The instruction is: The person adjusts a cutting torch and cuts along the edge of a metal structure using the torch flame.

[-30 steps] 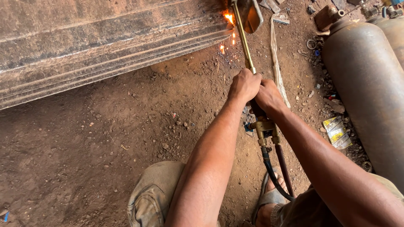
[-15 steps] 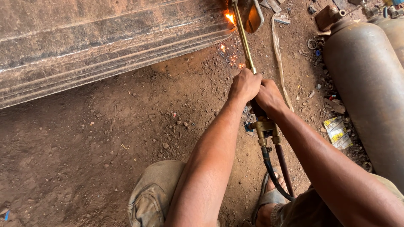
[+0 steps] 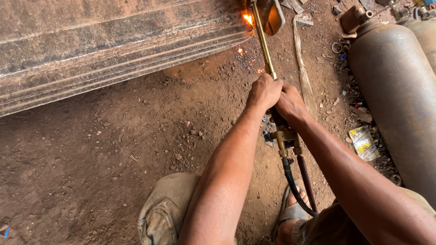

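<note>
Sparks scatter onto the dirt floor (image 3: 91,163) where the flame (image 3: 248,19) of a cutting torch (image 3: 264,45) meets the end of a long rusty steel beam (image 3: 113,59). The torch is a thin brass tube that runs from the glowing tip at the beam's right end back to a brass valve block (image 3: 286,138). Two hoses (image 3: 299,186), one black and one dark red, trail from the block between the person's legs.

Both hands sit close together on the grip, touching each other. The left hand (image 3: 263,93) is forward, fingers clenched around the tube where it joins the handle. The right hand (image 3: 290,106) is wrapped tight around the handle just behind it. That stacked hold looks meant to steady the long tube and keep the hands well back from the heat.

A knee (image 3: 165,211) in khaki cloth and a sandalled foot (image 3: 290,218) suggest a low crouch. To the left lies bare earth with only pebbles. The right side is tighter: a grey gas cylinder (image 3: 395,104) lies near the right forearm, with a yellow wrapper (image 3: 363,143), washers and scrap beside it, and a pale strip (image 3: 302,63) lies just right of the torch.
</note>
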